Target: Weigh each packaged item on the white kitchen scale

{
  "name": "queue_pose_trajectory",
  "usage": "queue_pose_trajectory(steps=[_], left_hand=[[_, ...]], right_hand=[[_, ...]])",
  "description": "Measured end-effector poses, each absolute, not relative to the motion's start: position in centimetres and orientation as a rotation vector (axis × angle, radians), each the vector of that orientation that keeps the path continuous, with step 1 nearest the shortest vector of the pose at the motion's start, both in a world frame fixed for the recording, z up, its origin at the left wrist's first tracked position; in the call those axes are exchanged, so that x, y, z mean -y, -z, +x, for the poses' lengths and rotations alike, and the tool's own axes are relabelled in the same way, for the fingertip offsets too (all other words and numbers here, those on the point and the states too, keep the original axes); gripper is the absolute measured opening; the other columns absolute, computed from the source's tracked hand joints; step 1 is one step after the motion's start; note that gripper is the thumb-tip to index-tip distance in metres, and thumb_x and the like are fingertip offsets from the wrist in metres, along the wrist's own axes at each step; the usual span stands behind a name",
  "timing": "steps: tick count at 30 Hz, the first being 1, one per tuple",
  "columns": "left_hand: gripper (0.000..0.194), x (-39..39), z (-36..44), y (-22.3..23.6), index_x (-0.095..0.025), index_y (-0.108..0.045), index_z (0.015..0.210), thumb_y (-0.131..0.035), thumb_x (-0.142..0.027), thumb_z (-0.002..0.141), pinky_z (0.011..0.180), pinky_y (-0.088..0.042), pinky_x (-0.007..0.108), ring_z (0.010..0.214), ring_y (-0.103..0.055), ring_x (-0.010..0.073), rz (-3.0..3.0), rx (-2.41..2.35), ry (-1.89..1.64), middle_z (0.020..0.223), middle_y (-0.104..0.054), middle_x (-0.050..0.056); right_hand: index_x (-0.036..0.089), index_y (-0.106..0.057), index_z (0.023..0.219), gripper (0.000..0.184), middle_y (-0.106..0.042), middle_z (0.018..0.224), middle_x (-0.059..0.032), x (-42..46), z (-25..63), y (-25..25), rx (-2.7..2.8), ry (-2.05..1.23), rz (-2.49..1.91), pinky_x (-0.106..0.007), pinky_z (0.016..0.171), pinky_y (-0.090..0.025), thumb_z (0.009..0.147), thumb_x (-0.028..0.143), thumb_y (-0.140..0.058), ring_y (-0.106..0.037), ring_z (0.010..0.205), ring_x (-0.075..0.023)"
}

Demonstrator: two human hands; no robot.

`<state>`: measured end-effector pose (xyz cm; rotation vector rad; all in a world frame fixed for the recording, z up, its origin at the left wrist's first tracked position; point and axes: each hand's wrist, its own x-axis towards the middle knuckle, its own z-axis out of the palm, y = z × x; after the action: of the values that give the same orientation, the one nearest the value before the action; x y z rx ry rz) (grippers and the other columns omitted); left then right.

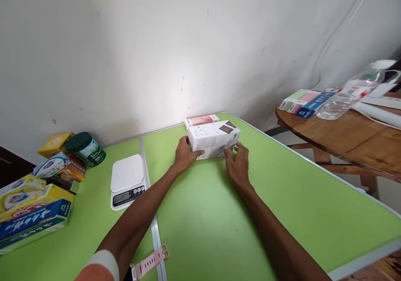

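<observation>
A white cardboard box (213, 136) with small print and a dark picture on its top is gripped at both ends near the back of the green table. My left hand (185, 153) closes on its left end, thumb along the near face. On the right end, my right hand (237, 159) has its thumb against the near face and its fingers around the side. Just behind it lies a flatter pink and white box (202, 121), partly hidden. To the left is a white kitchen scale (128, 180) with nothing on its plate.
Several boxes (37, 205) and a dark green jar (90, 149) crowd the table's left. A pink watch strap (150, 264) lies at the near edge. On the right, a wooden table (338, 143) holds a plastic bottle (354, 90) and small boxes (305, 101). A wall stands behind.
</observation>
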<state>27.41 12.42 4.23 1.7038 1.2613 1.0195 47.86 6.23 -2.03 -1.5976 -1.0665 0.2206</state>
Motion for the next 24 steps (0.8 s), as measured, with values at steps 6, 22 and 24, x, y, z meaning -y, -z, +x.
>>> queue_pose_trajectory(steps=[6,22,24], left_hand=[[0.074,-15.1,32.2,-5.2,-0.019,-0.053,0.144,-0.094,-0.026,0.083,0.117,-0.053,0.047,0.141,-0.064,0.0348,1.809,-1.408,-0.963,0.154,-0.063,0.020],[0.079,-14.2,29.7,-3.1,-0.008,-0.056,0.155,-0.086,-0.030,0.086,0.132,-0.045,0.053,0.155,-0.057,0.0424,1.757,-1.307,-0.767,0.162,-0.059,0.029],[0.089,-12.4,28.4,-3.0,-0.007,-0.052,0.161,-0.088,-0.038,0.085,0.132,-0.046,0.055,0.156,-0.055,0.0448,1.784,-1.242,-0.664,0.166,-0.056,0.029]], right_hand=[[0.014,-0.037,0.171,0.099,-0.043,0.169,-0.0281,-8.9,44.8,3.9,1.129,-0.245,-1.535,-0.067,0.129,-0.043,0.101,0.083,-0.046,-0.047,0.158,-0.0431],[0.003,-0.062,0.149,0.108,-0.058,0.160,-0.0366,-14.8,44.7,1.5,1.261,-0.355,-1.643,-0.069,0.134,-0.033,0.095,0.090,-0.027,-0.050,0.157,-0.0468],[0.005,-0.068,0.141,0.104,-0.063,0.154,-0.0377,-13.7,44.3,1.3,1.344,-0.368,-1.633,-0.071,0.132,-0.034,0.094,0.089,-0.030,-0.051,0.155,-0.0516]])
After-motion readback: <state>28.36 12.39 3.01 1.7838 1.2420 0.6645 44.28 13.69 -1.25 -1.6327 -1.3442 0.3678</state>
